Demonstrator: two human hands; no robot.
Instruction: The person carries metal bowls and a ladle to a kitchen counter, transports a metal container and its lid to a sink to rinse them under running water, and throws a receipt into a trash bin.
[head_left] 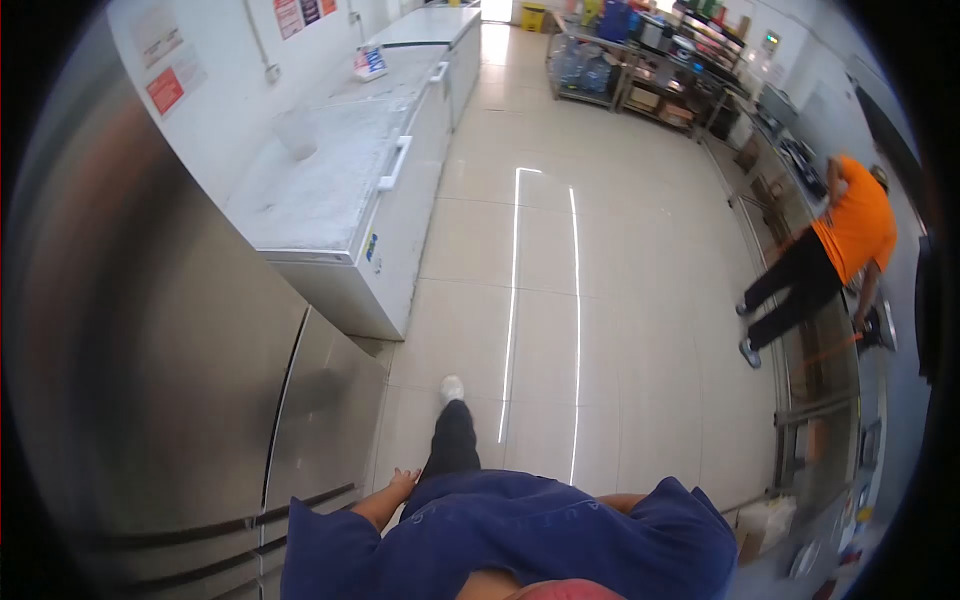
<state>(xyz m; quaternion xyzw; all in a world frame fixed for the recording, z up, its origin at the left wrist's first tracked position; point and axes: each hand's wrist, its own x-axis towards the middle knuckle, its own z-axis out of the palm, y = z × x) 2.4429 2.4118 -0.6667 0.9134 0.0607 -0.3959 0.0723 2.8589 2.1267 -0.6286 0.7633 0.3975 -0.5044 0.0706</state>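
Note:
My left hand (404, 481) hangs low beside my left thigh with nothing in it, its fingers apart. The nearest thing to it is the stainless steel fridge (325, 400) on the left, though a gap stays between them. Of my right arm only a bit of forearm (622, 501) shows beside the dark blue shirt (520, 535); the right hand is hidden. One white shoe (452, 388) is stepped forward on the tiled floor (610, 350).
White chest freezers (335, 185) line the left wall, carrying a clear container (297, 136) and a printed carton (369, 64). At right, a person in an orange shirt (855, 222) leans over a steel counter (820, 385). Shelves with water bottles (582, 70) stand at the back.

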